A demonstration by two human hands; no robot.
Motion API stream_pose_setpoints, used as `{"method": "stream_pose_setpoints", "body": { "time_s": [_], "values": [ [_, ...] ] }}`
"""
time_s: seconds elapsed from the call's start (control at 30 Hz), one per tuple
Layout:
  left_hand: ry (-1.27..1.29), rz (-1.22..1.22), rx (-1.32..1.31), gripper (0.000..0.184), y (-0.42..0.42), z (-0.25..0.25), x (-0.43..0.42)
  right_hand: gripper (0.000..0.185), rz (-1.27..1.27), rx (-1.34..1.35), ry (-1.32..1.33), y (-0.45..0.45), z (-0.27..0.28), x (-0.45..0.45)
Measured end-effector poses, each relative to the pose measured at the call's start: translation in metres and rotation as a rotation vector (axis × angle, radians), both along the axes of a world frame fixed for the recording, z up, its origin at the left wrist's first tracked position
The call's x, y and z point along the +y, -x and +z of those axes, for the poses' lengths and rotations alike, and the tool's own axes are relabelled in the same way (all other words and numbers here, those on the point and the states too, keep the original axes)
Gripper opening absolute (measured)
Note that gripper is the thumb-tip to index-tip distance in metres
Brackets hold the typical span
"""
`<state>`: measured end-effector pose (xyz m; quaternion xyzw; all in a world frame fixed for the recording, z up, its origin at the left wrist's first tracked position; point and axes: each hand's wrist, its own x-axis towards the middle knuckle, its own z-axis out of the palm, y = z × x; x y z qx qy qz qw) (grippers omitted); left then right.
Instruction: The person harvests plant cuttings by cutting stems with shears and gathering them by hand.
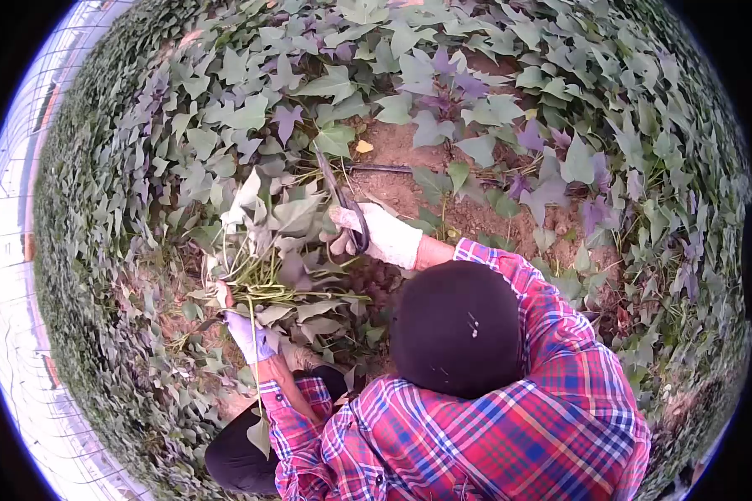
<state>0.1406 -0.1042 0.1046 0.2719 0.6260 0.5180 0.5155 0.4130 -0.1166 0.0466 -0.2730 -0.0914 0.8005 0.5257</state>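
Note:
My left hand (246, 332), in a pale glove, is closed around a bunch of leafy green stems (263, 288) at the lower left of centre. One long stem with a leaf hangs down over my forearm. My right hand (384, 234), in a white glove, grips dark scissors (360, 232) to the right of the bunch. The blades point up and left into the vines. Leaves hide part of my left fingers.
Green and purple leafy vines (493, 108) surround both hands. Brown soil (401, 150) shows beyond the scissors, with a thin dark strip (380, 169) on it. A dark cap (455, 330) and plaid sleeves (551, 305) fill the lower middle. Pale sheeting (8, 250) runs along the left edge.

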Motion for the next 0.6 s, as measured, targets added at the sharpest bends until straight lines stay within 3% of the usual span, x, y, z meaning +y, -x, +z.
{"method": "stream_pose_setpoints", "body": {
  "time_s": [0.03,0.07,0.1,0.13,0.2,0.3,0.33,0.37,0.4,0.43,0.47,0.5,0.53,0.6],
  "values": [
    [0.007,-0.015,-0.030,0.046,0.012,0.017,0.000,0.028,-0.083,-0.089,0.042,-0.015,-0.001,-0.010],
    [-0.080,-0.053,0.304,0.045,0.058,0.000,0.006,0.034,-0.094,-0.174,0.058,-0.033,-0.004,-0.023],
    [-0.349,-0.057,0.339,0.046,0.066,0.007,0.005,0.045,-0.145,-0.237,0.146,-0.049,-0.024,-0.037],
    [-0.170,0.056,0.158,0.050,0.035,0.048,0.002,0.051,-0.294,-0.319,0.128,-0.062,-0.036,-0.055],
    [-0.087,0.113,-0.015,0.047,0.032,0.070,0.002,0.052,-0.455,-0.316,0.355,-0.091,-0.063,-0.093],
    [-0.174,0.077,0.059,0.035,0.042,0.057,0.004,0.052,-0.573,-0.414,0.540,-0.121,-0.091,-0.150],
    [-0.087,0.020,-0.009,0.029,0.042,0.055,0.007,0.048,-0.593,-0.433,0.579,-0.120,-0.090,-0.161],
    [-0.128,0.020,0.076,0.024,0.035,0.045,0.003,0.048,-0.600,-0.432,0.583,-0.118,-0.090,-0.167],
    [-0.147,-0.031,0.369,0.024,0.069,0.013,0.009,0.047,-0.571,-0.455,0.559,-0.114,-0.075,-0.167],
    [-0.109,-0.082,0.333,0.028,0.066,0.010,0.005,0.046,-0.543,-0.479,0.535,-0.113,-0.067,-0.167],
    [-0.052,-0.211,0.293,0.033,0.061,0.006,0.004,0.045,-0.589,-0.393,0.474,-0.115,-0.096,-0.170],
    [-0.193,-0.188,0.467,0.020,0.074,-0.020,0.006,0.045,-0.510,-0.409,0.393,-0.117,-0.092,-0.166],
    [-0.195,-0.190,0.466,0.020,0.062,-0.018,0.010,0.045,-0.429,-0.424,0.311,-0.117,-0.086,-0.160],
    [-0.191,-0.351,0.260,0.014,0.024,-0.014,0.022,0.048,-0.418,-0.489,0.265,-0.113,-0.075,-0.143]
  ]
}}
